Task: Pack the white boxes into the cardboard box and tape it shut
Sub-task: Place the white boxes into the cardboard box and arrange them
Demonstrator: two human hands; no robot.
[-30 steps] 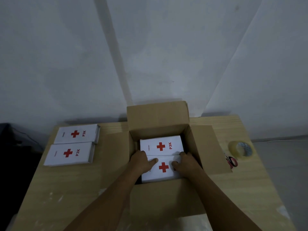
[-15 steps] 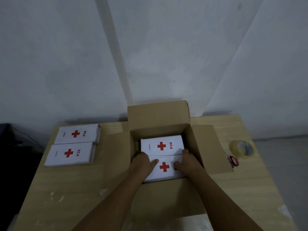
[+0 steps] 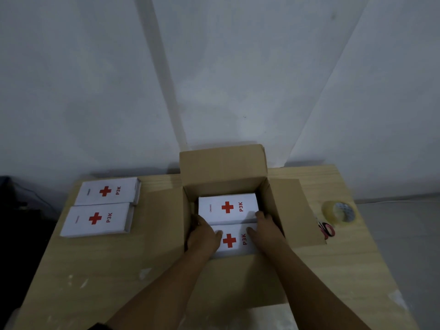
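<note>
Both my hands are inside the open cardboard box (image 3: 273, 198) in the middle of the frame, on the near white box (image 3: 234, 240), the lower one of the two that lie in it. My left hand (image 3: 204, 235) covers the left end of this box; its grip is relaxed, the thumb lies flat on the top face near the red cross, and the other fingers go down at the left edge where I cannot see them. My right hand (image 3: 265, 231) rests on the right end, thumb flat on the top beside the letters P3K, and the fingertips reach up to the corner of the far white box (image 3: 228, 207). Its grip is also spread and pinches nothing, as far as I can tell. The two boxes inside lie flat, touching along their long sides, crosses upward.

At the left of the frame two more white boxes (image 3: 100, 208) lie flat on the wooden surface (image 3: 95, 270), just beside each other. At the right edge of the surface there is a roll of clear tape (image 3: 339, 214), and below it red scissors handles (image 3: 327, 231), partly hidden by the right flap of the box
</note>
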